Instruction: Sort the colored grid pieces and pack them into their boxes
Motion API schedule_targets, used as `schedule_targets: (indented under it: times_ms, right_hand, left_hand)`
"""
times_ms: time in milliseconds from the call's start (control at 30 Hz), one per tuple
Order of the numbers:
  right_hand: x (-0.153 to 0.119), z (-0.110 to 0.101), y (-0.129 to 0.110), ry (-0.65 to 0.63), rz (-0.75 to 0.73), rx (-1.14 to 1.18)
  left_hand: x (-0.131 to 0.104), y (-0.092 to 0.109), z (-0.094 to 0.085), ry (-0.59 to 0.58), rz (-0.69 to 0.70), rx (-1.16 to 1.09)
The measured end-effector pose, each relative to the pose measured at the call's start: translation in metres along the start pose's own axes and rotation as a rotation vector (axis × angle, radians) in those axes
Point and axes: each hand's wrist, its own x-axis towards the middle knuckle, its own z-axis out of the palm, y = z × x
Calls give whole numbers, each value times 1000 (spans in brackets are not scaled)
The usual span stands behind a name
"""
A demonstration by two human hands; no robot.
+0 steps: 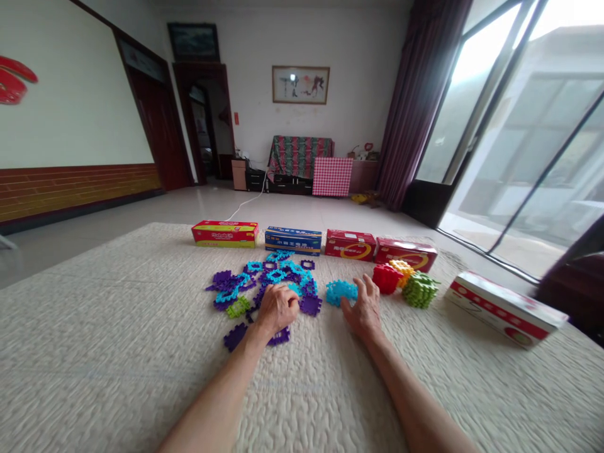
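My left hand [279,307] is closed, with fingers curled down over the right part of a loose heap of purple and light-blue notched plastic building pieces. Whatever its fingertips hold is hidden. One flat purple piece [311,306] lies just right of it, and a green piece [238,307] lies to its left. My right hand [365,307] has thumb and fingers around the right end of a light-blue stack of pieces [340,292] resting on the cloth. Beyond that hand sit a red stack [387,279], a yellow-orange stack [402,272] and a green stack [419,289].
Along the back stand a red-and-yellow box [225,234], a blue box [293,240], a red box [350,244] and another red box [406,253]. At right lies a white-and-red box [504,309]. A textured cream cloth [117,327] covers the surface.
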Motion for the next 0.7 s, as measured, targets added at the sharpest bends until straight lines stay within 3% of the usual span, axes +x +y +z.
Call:
schedule_targets:
  times_ms: [167, 300, 433, 567, 700]
  right_hand:
    - [1, -13, -31, -65, -166, 36]
    - [-7, -15, -64, -297, -301, 55]
    - [-16, -11, -73, -497, -320, 51]
    - [-17, -15, -76, -523, -347, 86]
    - [-16, -22, -85, -542, -429, 178]
  left_hand:
    - [3, -11, 1, 137, -102, -21]
    - [4, -22, 2, 176, -102, -22]
    - [4, -25, 4, 129, 31, -43]
    - [3, -22, 8, 75, 89, -17]
    - [2, -22, 9, 91, 61, 20]
